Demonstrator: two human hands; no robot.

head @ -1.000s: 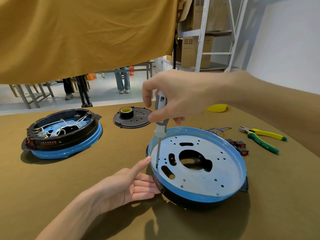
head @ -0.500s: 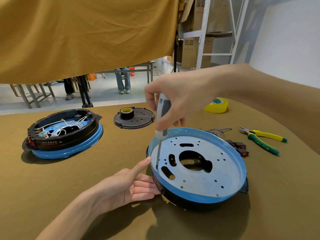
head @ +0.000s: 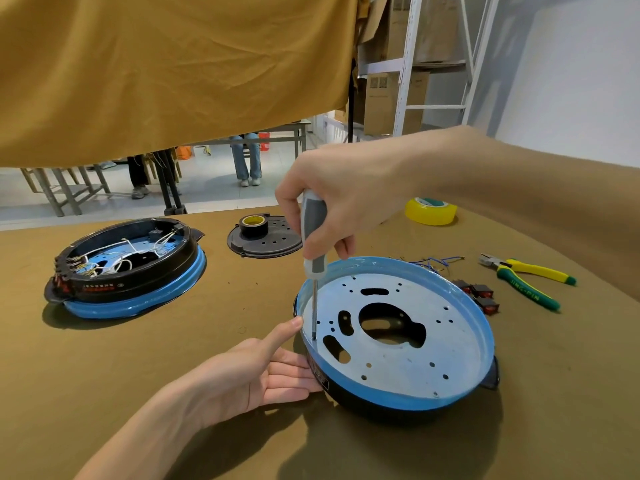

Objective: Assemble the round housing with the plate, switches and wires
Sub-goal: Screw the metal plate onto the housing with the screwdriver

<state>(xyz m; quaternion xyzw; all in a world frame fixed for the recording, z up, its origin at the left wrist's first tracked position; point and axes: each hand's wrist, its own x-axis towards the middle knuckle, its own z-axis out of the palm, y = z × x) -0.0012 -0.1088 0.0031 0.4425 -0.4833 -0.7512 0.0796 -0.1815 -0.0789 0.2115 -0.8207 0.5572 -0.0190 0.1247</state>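
While your right hand (head: 346, 199) grips the screwdriver (head: 313, 244) upright, its tip rests on the plate (head: 415, 348) near the left rim of the round housing (head: 398, 401) on the tabletop (head: 207, 341). Your left hand (head: 252, 372), fingers straight, steadies the housing's side. Switches (head: 481, 296) and wires (head: 433, 262) lie just behind it.

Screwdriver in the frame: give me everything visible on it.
The screwdriver has a white and grey handle, plastic by the look, and a thin metal shaft. It stands nearly upright. The right hand grips the handle from above. Its tip meets the pale perforated plate near the left rim, beside the left hand's raised thumb; whether a screw sits under it cannot be told.
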